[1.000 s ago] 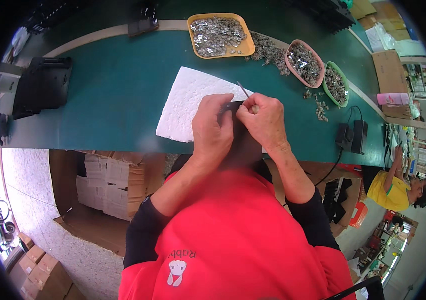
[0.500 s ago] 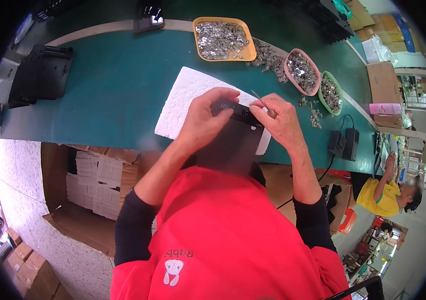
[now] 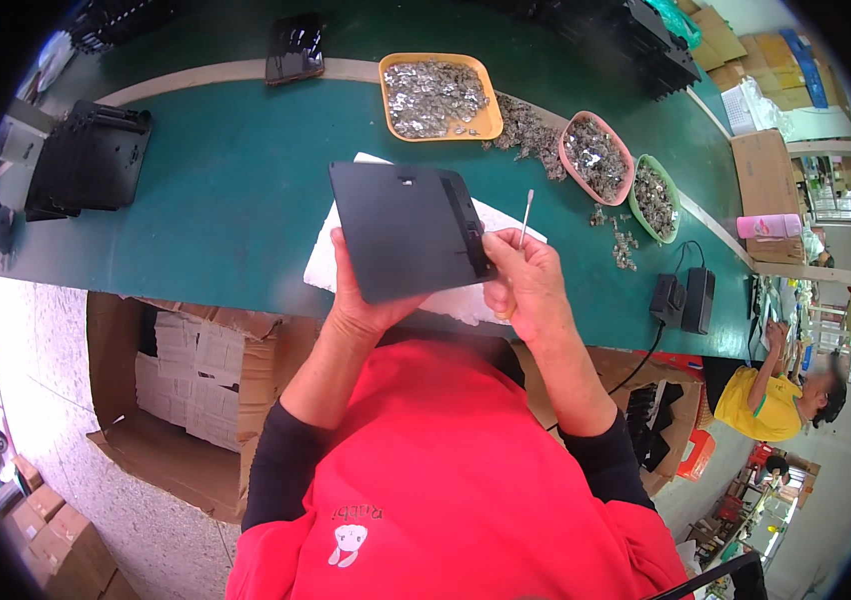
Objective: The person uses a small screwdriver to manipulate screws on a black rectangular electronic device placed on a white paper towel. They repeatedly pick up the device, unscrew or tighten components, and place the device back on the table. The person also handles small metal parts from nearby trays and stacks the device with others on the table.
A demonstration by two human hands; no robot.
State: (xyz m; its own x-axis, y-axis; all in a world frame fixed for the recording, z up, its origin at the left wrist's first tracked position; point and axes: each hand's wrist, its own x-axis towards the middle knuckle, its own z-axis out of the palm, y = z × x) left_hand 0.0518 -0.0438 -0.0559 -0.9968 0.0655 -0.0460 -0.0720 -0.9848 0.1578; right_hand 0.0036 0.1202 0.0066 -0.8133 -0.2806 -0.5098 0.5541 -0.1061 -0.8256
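A flat black plastic panel (image 3: 401, 225) is held up, tilted, over a white foam sheet (image 3: 326, 262). It has a strip with small cutouts along its right side and a small hole near its far edge. My left hand (image 3: 371, 305) grips it from beneath at the near left, most of its fingers hidden below. My right hand (image 3: 526, 280) is closed at the panel's right near corner, apparently touching it. From that hand a thin metal tool (image 3: 527, 215) sticks up, with a slightly widened tip; its lower part is hidden in the fingers.
Small metal pieces fill a yellow tray (image 3: 494, 122), a pink basket (image 3: 629, 160) and a green basket (image 3: 675, 215), with more loose between them. Stacked black panels (image 3: 96, 160) stand left. Black power adapters (image 3: 696, 298) lie right. An open cardboard box (image 3: 161, 455) sits below the table's edge.
The panel has been turned and lifted, its strip now on the right. My left hand has moved from its top to underneath. The metal tool now points up from my right hand.
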